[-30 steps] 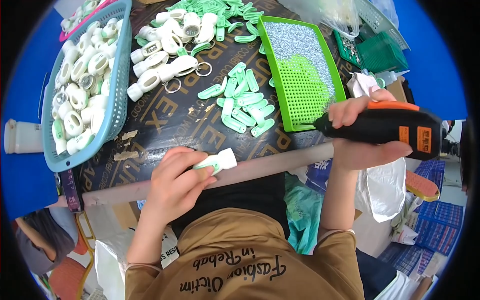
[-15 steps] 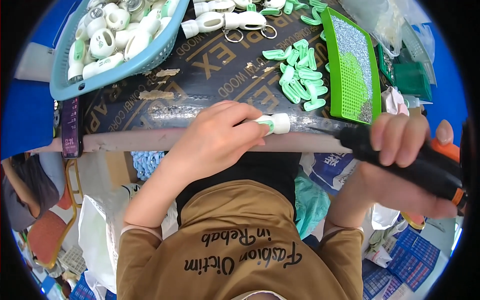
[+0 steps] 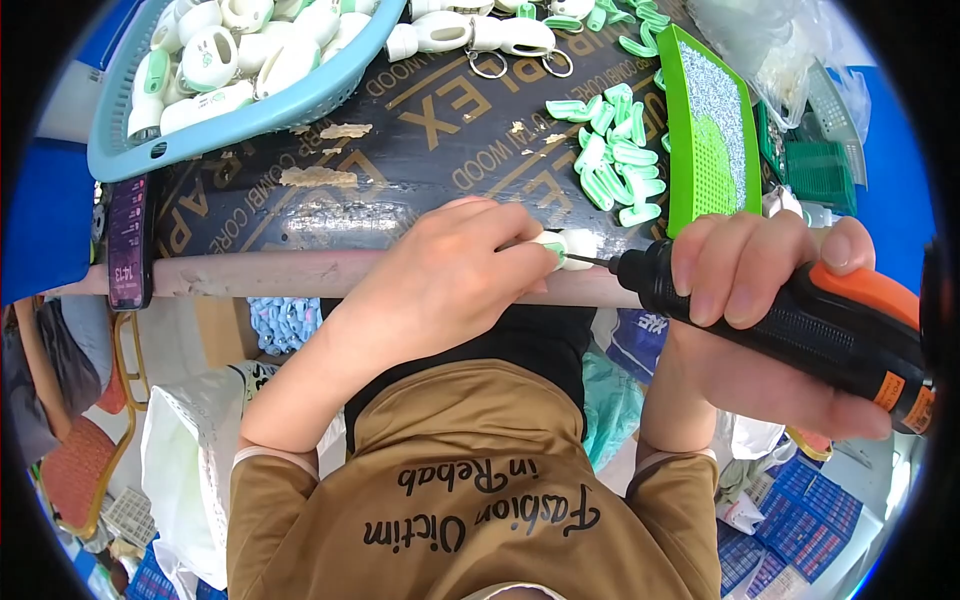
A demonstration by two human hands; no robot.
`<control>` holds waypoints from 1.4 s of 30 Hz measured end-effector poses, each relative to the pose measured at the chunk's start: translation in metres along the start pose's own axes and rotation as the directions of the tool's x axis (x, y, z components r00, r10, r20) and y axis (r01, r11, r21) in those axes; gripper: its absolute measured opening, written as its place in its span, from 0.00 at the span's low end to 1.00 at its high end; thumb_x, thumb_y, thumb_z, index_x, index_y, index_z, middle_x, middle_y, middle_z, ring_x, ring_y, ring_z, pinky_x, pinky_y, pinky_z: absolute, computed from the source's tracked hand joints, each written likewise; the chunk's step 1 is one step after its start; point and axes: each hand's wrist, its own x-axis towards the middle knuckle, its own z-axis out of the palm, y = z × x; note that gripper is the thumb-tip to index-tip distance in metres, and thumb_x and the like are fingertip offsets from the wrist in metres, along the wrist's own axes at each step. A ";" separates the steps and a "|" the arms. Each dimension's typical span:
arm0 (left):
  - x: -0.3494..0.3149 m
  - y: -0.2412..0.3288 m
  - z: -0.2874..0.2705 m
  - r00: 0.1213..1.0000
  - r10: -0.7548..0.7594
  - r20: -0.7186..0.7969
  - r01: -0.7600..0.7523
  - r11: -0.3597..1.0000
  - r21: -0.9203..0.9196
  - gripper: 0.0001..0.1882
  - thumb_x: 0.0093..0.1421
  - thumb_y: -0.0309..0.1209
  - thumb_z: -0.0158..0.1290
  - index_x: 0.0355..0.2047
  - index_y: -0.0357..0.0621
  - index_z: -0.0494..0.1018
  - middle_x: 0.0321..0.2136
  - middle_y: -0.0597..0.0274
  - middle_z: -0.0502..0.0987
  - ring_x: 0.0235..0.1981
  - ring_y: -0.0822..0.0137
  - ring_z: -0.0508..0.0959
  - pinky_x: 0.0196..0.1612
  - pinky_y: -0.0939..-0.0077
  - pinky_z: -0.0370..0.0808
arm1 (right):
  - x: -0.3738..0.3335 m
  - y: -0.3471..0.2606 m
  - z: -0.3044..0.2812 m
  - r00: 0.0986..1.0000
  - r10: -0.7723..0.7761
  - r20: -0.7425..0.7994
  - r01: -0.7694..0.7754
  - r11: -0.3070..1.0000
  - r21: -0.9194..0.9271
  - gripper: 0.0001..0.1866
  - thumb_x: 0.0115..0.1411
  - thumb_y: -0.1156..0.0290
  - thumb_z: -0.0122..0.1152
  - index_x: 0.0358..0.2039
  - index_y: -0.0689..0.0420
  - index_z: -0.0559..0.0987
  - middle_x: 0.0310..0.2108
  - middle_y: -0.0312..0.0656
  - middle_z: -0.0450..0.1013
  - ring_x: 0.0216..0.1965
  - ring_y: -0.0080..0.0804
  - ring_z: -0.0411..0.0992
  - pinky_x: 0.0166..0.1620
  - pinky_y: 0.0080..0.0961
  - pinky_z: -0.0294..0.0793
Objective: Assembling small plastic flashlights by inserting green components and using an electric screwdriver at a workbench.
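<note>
If white casing pinched in left hand rolls at bench's near edge, electric screwdriver gripped in right hand may slip.

Gold lettering marks the black bench, digits the phone by its near-left corner, black script the brown shirt, 2 orange labels the screwdriver.
</note>
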 end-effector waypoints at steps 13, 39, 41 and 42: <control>0.002 0.001 0.001 1.000 0.005 0.004 -0.005 1.000 -0.004 0.13 0.43 0.26 0.65 0.30 0.43 0.76 0.30 0.59 0.75 0.31 0.58 0.77 0.32 0.67 0.74 | 0.006 -0.009 0.018 0.995 0.081 -0.051 -0.089 0.978 -0.186 0.49 0.40 0.20 0.51 0.48 0.50 0.64 0.21 0.35 0.66 0.18 0.26 0.66 0.25 0.27 0.68; 0.000 0.001 0.004 1.000 0.016 -0.002 -0.016 0.997 0.074 0.12 0.43 0.26 0.65 0.30 0.43 0.76 0.28 0.59 0.74 0.30 0.58 0.76 0.30 0.68 0.74 | -0.006 0.000 0.016 0.992 0.042 -0.123 -0.056 0.992 -0.112 0.49 0.41 0.20 0.50 0.49 0.50 0.67 0.22 0.35 0.65 0.18 0.26 0.65 0.26 0.26 0.66; 0.000 0.000 0.005 1.000 0.024 -0.012 -0.023 0.997 0.076 0.12 0.43 0.26 0.65 0.30 0.43 0.76 0.29 0.60 0.74 0.30 0.58 0.76 0.30 0.68 0.74 | -0.009 0.009 0.010 0.989 0.000 -0.148 -0.007 0.999 -0.044 0.49 0.42 0.20 0.48 0.50 0.51 0.66 0.22 0.35 0.65 0.18 0.26 0.64 0.25 0.26 0.66; 0.001 0.000 0.004 0.999 0.035 -0.010 -0.034 0.996 0.078 0.12 0.43 0.26 0.65 0.30 0.43 0.76 0.29 0.60 0.74 0.30 0.58 0.76 0.30 0.68 0.74 | -0.008 0.011 0.007 0.985 -0.040 -0.171 0.044 0.999 0.023 0.49 0.44 0.20 0.46 0.51 0.52 0.66 0.21 0.36 0.64 0.18 0.26 0.64 0.25 0.26 0.65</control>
